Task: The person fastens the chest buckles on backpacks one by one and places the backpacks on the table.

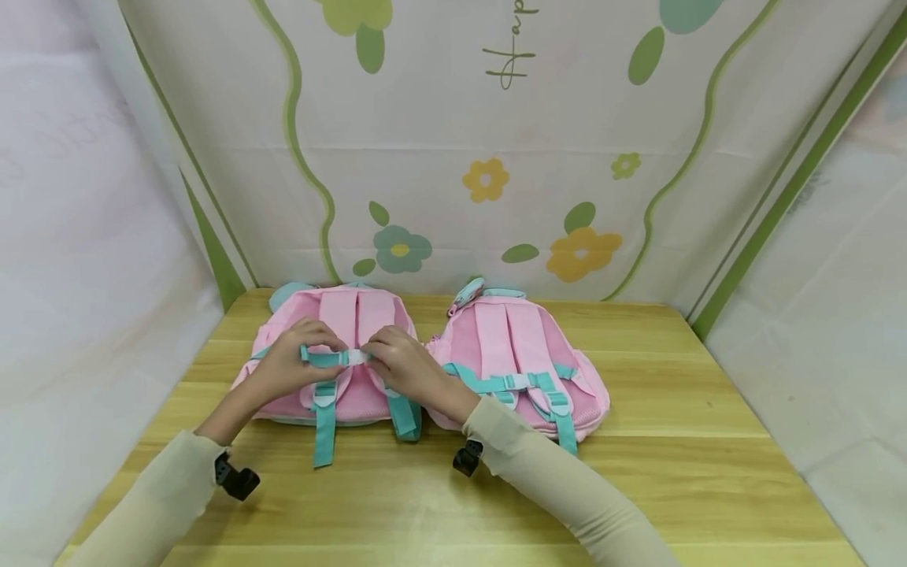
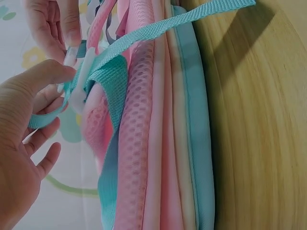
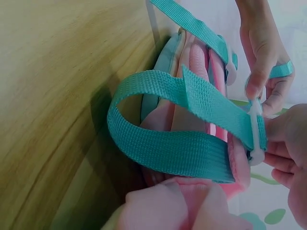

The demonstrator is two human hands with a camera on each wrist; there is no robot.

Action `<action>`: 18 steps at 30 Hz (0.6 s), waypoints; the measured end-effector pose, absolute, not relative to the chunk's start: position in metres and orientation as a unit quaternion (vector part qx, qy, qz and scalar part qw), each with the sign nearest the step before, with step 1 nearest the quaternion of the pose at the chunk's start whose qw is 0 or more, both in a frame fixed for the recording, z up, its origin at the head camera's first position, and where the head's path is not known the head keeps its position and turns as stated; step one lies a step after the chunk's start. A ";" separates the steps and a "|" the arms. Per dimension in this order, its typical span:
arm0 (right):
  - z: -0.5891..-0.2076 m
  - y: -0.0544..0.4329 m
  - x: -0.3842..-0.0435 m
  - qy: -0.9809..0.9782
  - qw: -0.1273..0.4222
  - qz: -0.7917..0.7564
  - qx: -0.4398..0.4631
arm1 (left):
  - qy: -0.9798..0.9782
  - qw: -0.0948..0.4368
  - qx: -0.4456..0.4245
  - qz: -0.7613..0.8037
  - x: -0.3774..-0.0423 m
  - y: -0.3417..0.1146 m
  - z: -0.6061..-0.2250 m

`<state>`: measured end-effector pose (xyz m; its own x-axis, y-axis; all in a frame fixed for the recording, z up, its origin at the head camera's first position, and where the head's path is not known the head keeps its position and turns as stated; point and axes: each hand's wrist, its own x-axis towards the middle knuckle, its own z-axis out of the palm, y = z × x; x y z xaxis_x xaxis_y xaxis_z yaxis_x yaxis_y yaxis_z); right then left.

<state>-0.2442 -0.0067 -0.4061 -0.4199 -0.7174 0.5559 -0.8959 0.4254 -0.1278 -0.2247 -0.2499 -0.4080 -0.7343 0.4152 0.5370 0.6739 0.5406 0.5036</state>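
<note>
A pink backpack (image 1: 357, 405) with teal trim lies on the left of the table, its shoulder straps facing up. Over those straps is a white plastic buckle (image 1: 357, 357) on a teal chest strap (image 1: 323, 360). My left hand (image 1: 298, 361) pinches the buckle's left end between thumb and fingers, with the strap looping past the fingers. From the other side, my right hand (image 1: 411, 368) pinches the buckle's right end, and its fingers partly hide that end. Teal webbing (image 2: 182, 19) hangs from the shoulder strap's white adjuster (image 2: 79, 98).
A second pink backpack (image 1: 558, 346) lies close on the right, its white chest buckle (image 1: 520, 382) joined across the straps. Both bags rest on a wooden table (image 1: 397, 504). A flower-print cloth (image 1: 439, 197) rises behind, and pale cloth walls stand at both sides.
</note>
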 end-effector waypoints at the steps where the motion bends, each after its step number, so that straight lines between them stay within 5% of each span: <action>1: -0.406 -0.007 -0.244 -0.816 0.215 0.210 0.494 | -0.859 0.181 -0.317 -0.358 -0.225 -0.249 -0.408; 18: -0.405 -0.006 -0.243 -0.815 0.212 0.208 0.498 | -0.864 0.171 -0.316 -0.351 -0.225 -0.249 -0.406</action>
